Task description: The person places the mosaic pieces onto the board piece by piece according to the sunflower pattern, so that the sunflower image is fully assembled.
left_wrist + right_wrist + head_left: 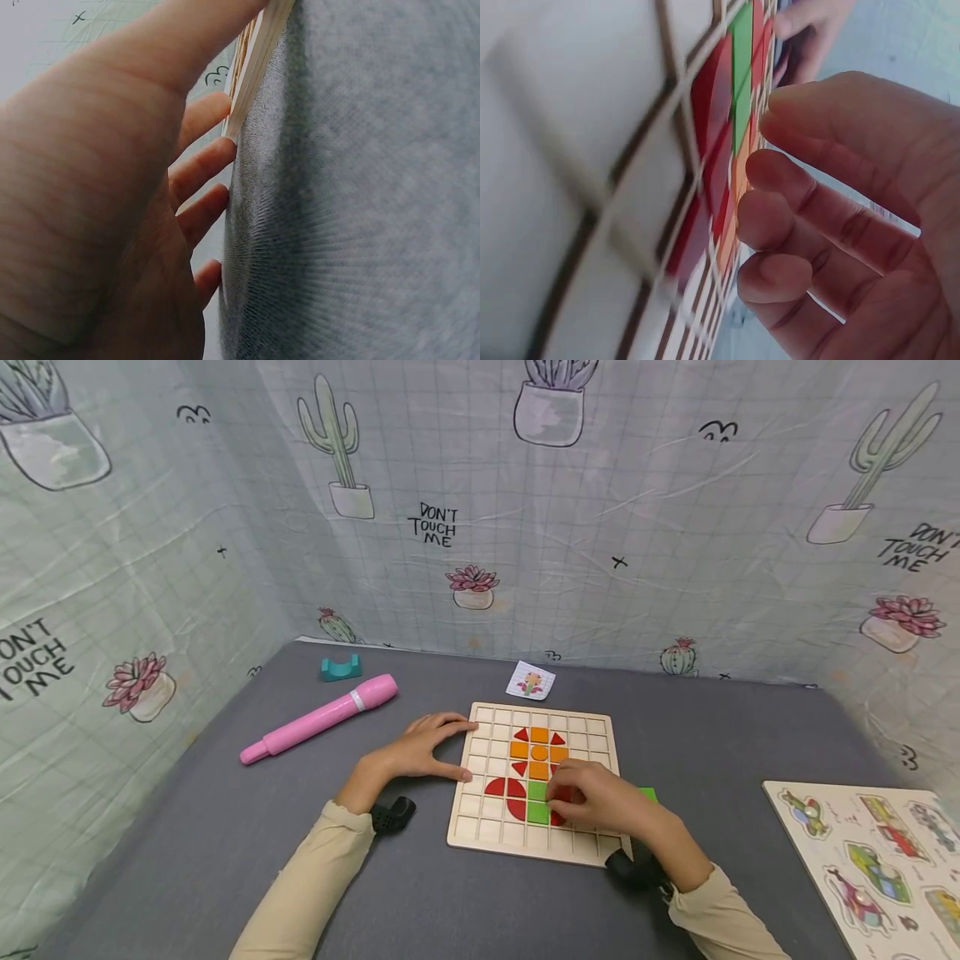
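A wooden grid board (480, 828) lies flat on the grey table. Orange squares (538, 735) and red triangles (521, 735) surround an orange circle (539, 752); below are green squares (537, 812) and red rounded pieces (516, 809). My left hand (420, 747) rests at the board's left edge, thumb and fingers spread. In the left wrist view, its fingertips (225, 146) are by the board's side (251, 71). Over the lower right pieces hovers my right hand (603, 797), partly hiding them. In the right wrist view its fingers bend loosely, with nothing visible between thumb and fingers.
Behind the board lies a small picture card (530, 681). A pink pen-shaped object (318, 727) and a teal holder (341, 668) are at the left. Something green (649, 793) shows beside my right wrist. A picture puzzle board (817, 860) lies at the right edge.
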The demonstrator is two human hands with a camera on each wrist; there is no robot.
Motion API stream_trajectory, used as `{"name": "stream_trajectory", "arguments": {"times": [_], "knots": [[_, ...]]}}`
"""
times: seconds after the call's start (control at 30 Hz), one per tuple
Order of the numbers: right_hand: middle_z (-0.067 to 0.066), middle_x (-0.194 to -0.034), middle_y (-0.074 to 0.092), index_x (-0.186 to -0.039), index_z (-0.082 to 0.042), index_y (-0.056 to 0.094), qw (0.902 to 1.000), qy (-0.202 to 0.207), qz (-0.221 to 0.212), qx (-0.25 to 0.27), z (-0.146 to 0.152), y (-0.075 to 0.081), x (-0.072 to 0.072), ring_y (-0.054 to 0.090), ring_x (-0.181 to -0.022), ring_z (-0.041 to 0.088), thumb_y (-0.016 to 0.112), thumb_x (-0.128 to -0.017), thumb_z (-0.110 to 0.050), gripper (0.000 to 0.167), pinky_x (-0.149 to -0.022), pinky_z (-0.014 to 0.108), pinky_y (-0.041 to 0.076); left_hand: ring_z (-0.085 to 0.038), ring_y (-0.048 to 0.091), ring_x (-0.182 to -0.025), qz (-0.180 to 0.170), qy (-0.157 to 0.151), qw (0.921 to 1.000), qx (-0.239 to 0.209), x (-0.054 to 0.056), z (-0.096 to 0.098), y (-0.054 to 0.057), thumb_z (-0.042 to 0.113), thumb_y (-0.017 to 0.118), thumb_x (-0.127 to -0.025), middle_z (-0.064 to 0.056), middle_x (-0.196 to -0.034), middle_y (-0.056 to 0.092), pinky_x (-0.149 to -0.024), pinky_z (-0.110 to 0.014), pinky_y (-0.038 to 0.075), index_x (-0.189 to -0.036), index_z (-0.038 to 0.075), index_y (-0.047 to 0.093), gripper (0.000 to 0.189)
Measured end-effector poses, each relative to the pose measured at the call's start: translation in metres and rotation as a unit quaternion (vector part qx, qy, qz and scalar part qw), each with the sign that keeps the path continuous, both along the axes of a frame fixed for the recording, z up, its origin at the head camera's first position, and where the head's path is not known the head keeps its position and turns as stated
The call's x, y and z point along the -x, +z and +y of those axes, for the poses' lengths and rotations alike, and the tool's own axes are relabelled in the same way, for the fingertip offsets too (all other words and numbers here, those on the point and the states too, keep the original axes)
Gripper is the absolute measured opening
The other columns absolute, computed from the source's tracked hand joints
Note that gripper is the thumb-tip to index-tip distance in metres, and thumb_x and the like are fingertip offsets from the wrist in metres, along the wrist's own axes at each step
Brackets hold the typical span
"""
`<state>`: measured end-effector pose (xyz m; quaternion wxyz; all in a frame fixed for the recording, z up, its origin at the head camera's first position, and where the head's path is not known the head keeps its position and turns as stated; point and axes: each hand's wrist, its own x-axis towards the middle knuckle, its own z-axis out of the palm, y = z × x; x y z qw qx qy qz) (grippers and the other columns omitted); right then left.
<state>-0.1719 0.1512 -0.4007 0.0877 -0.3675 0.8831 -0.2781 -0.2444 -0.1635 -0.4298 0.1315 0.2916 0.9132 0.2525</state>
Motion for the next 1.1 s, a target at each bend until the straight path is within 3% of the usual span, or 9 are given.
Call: {"name": "stream_trajectory", "arguments": {"times": [0.43,0.53,0.67,0.83,1.1], "knots": [[-0.009,-0.084,0.061,-0.093,-0.009,0.071,0.9975,-0.036,0.001,0.06,0.057,0.003,-0.001,0.049,-0.068,0.002,0.071,-0.088,-0.008,0.005,-0.057,0.021,0.045,-0.032,0.029,-0.14,-0.001,0.004,1.0,0.0,0.0,0.001,0.0,0.049,0.076,-0.08,-0.007,-0.149,0.038,-0.113,-0.058,0.016,-0.148,0.022,0.043,0.08],[-0.009,-0.082,0.058,-0.093,-0.01,0.07,0.9968,-0.033,0.02,0.07,0.069,0.006,0.0,0.047,-0.067,0.001,0.072,-0.087,-0.007,0.007,-0.055,0.021,0.044,-0.033,0.03,-0.139,0.001,0.002,1.0,-0.001,-0.001,0.001,0.001,0.048,0.076,-0.081,-0.008,-0.148,0.038,-0.113,-0.058,0.017,-0.148,0.021,0.043,0.08],[-0.005,-0.082,0.054,-0.091,-0.009,0.069,0.9972,-0.024,0.033,0.063,0.083,0.01,0.0,0.045,-0.068,0.004,0.073,-0.086,-0.005,0.007,-0.054,0.022,0.041,-0.034,0.03,-0.139,0.0,0.001,1.0,-0.002,-0.002,0.001,0.0,0.048,0.076,-0.081,-0.008,-0.148,0.038,-0.113,-0.058,0.017,-0.148,0.02,0.043,0.08],[-0.001,-0.087,0.056,-0.089,-0.01,0.067,0.9989,-0.036,0.014,0.028,0.096,0.01,0.0,0.048,-0.07,0.011,0.076,-0.083,-0.006,0.012,-0.056,0.024,0.042,-0.033,0.029,-0.139,-0.003,0.004,1.0,0.0,-0.002,0.0,-0.001,0.049,0.076,-0.08,-0.008,-0.149,0.037,-0.113,-0.058,0.016,-0.149,0.021,0.042,0.081],[0.002,-0.091,0.056,-0.091,-0.006,0.066,0.999,-0.042,-0.014,-0.005,0.105,0.003,0.001,0.048,-0.074,0.01,0.082,-0.075,-0.004,0.022,-0.059,0.025,0.043,-0.032,0.029,-0.14,-0.002,0.003,1.0,-0.002,-0.001,0.001,-0.002,0.05,0.075,-0.081,-0.007,-0.148,0.038,-0.114,-0.058,0.015,-0.148,0.022,0.043,0.08]]}}
